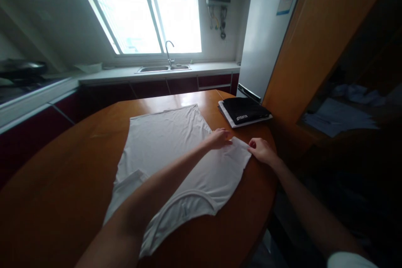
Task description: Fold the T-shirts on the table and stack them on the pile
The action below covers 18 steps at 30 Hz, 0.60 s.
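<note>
A white T-shirt (166, 134) lies spread on the wooden table (63, 155), its neckline toward me and its hem toward the window. My left hand (220, 138) reaches across the shirt to the inner edge of the right-hand sleeve; its fingers are bent there and I cannot make out whether they grip the cloth. My right hand (261, 150) pinches the outer corner of that same sleeve near the table's right edge. Part of the other sleeve is covered by my left forearm.
Folded clothes (246, 111), black on top with white lettering, lie at the table's far right. Beyond stand a counter with a sink (153, 69) and a tap (169, 52). A white fridge (264, 37) is at the right, a stove with a pan (23, 67) at the left.
</note>
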{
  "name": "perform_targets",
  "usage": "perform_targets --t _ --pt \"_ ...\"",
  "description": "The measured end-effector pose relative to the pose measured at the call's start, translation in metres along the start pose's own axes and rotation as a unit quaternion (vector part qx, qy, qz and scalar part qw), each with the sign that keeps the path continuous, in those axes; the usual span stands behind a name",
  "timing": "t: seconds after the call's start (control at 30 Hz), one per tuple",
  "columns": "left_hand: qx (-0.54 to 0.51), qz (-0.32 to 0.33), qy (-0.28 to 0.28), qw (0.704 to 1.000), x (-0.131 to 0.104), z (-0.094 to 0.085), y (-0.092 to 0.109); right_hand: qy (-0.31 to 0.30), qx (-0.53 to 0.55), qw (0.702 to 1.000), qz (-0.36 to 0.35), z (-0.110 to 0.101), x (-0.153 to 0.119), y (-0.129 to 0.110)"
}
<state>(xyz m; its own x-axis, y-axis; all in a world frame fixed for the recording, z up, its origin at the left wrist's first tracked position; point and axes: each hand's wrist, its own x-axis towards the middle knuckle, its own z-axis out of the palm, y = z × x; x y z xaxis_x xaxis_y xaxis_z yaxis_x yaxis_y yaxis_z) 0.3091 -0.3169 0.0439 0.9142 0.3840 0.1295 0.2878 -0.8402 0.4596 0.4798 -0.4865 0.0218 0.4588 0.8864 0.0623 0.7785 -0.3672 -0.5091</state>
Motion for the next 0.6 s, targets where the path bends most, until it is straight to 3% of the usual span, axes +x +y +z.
perform_targets --t 0.2,0.6 --pt "-0.124 -0.031 -0.058 0.990 0.042 0.011 -0.018 0.032 0.079 0.996 0.003 -0.004 0.000 0.008" --pt "-0.267 -0.074 -0.153 0.949 0.053 0.004 -0.034 0.073 0.264 0.962 0.017 0.012 0.002 0.032"
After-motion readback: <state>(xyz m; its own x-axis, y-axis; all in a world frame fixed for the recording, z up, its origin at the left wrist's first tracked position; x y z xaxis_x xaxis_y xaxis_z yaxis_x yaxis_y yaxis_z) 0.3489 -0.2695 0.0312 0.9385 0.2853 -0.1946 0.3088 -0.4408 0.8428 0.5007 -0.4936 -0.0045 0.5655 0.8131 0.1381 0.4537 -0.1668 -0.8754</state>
